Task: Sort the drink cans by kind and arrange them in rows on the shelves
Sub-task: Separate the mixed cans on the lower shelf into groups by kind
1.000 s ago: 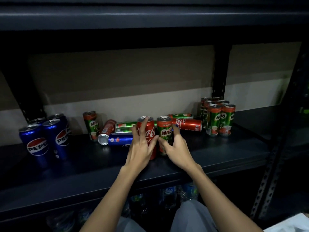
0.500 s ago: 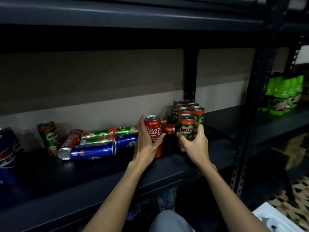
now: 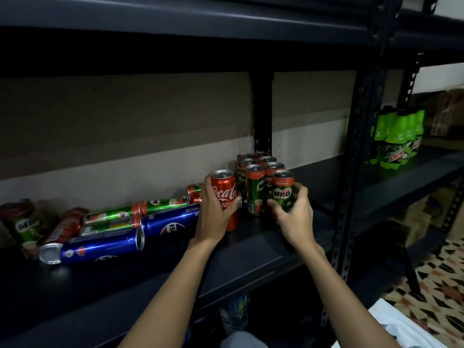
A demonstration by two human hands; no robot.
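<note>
My left hand (image 3: 213, 217) grips an upright red Coca-Cola can (image 3: 224, 194) standing on the dark shelf (image 3: 155, 270). My right hand (image 3: 292, 217) grips a green Milo can (image 3: 282, 190) at the front right corner of a group of several upright Milo cans (image 3: 254, 177). To the left, blue Pepsi cans (image 3: 100, 244), green Milo cans (image 3: 140, 209) and a red Coca-Cola can (image 3: 64, 228) lie on their sides. One more Milo can (image 3: 21, 226) stands at the far left.
A black upright post (image 3: 361, 146) bounds the shelf on the right. Beyond it, green Mountain Dew bottles (image 3: 399, 141) stand on a neighbouring shelf. Bottles (image 3: 234, 313) sit on the shelf below. A shelf board (image 3: 175, 16) hangs close overhead.
My right hand has carried the Milo can rightward up to the standing Milo group. My left hand stays on the Coca-Cola can. My view has swung right; the upright Pepsi cans have left it.
</note>
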